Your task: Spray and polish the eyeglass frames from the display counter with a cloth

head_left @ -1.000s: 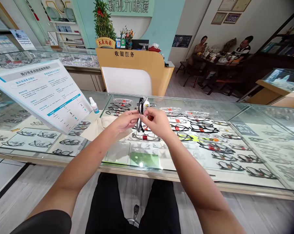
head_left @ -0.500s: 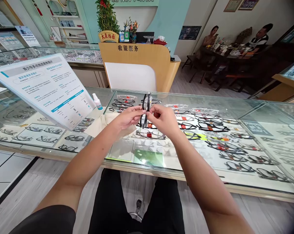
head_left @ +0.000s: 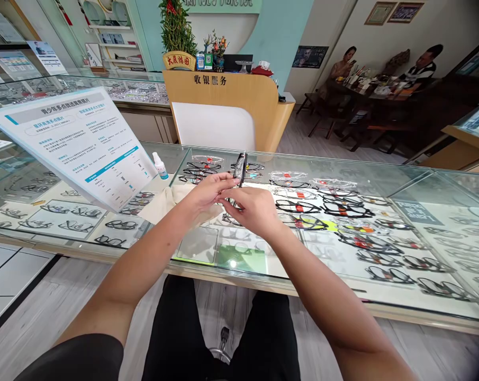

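My left hand (head_left: 207,191) pinches a pair of black-framed glasses (head_left: 240,168), held on edge above the glass counter (head_left: 382,174). My right hand (head_left: 252,209) sits just below and in front of the glasses with its fingers curled at the lower end of the frame. A cream cloth (head_left: 163,203) lies on the counter under my left wrist. A small white bottle with a blue label (head_left: 160,166) stands to the left of the hands.
Several glasses frames lie in rows inside the glass case (head_left: 342,211). A slanted printed sign (head_left: 78,145) stands at the left. A wooden cashier desk (head_left: 231,103) is behind the counter. Two people sit at a dark table (head_left: 378,90) at the back right.
My right hand has dropped from beside the glasses to below them. The glasses now rise clear above both hands.
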The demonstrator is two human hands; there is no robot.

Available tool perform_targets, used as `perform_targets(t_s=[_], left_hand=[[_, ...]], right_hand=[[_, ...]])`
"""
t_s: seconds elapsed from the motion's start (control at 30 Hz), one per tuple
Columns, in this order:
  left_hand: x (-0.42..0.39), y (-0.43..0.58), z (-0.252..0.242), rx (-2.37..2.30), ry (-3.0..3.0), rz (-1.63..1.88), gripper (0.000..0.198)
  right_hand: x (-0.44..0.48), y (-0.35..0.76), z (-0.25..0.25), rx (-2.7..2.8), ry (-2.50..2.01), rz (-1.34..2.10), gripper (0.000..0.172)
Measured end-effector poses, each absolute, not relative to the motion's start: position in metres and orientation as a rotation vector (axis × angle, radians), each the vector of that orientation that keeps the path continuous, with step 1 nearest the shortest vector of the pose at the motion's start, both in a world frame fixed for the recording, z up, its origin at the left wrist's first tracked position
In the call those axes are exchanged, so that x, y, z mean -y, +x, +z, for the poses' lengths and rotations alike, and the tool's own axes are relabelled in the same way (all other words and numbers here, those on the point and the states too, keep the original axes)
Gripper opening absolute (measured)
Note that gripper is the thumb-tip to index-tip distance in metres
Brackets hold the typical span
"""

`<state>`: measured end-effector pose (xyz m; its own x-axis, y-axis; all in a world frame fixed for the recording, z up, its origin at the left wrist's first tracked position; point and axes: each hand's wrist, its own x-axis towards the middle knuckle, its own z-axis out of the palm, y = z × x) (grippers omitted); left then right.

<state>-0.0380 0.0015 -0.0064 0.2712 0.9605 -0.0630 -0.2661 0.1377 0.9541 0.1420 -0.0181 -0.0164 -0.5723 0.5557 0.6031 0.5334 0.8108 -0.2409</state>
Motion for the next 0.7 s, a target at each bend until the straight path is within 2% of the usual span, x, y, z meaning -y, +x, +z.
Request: perform_targets(t_s=[0.37, 0.7], left_hand=[[-0.005, -0.036, -0.019, -0.898, 1.055, 1.097, 0.051], [0.000, -0.033, -0.012, -0.977, 1.057, 1.137, 0.057]], right_hand=[[0.015, 0.136, -0.028, 2.383, -0.735, -0.292, 0.038], [0.014, 0.132, -0.029, 2.441, -0.759, -0.266, 0.035]])
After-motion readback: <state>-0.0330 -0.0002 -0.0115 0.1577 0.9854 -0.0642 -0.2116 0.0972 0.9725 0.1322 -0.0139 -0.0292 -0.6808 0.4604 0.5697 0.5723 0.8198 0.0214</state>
